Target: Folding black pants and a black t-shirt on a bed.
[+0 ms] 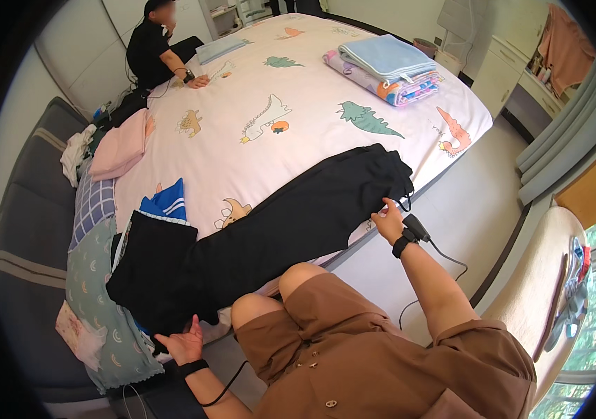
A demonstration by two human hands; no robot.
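A pair of black trousers [277, 209] lies lengthwise across the near edge of the bed, its drawstring waist at the right. My right hand [389, 222] is at the waist end, thumb and fingers pinching the cloth near the drawstring. At the other end, my left hand [182, 343] has its palm up and fingers spread beside the leg end; whether it grips any cloth cannot be told. Under and beside that end lie a dark folded garment [159, 235] and a blue garment with white stripes [172, 201].
Another person [151, 52] sits at the bed's far left, one hand on the dinosaur-print sheet [308, 94]. Folded light blue cloth [387, 55] tops a patterned bundle at the back right. Pink folded cloth [122, 144] and a green pillow [99, 309] lie left, by the grey headboard [31, 225].
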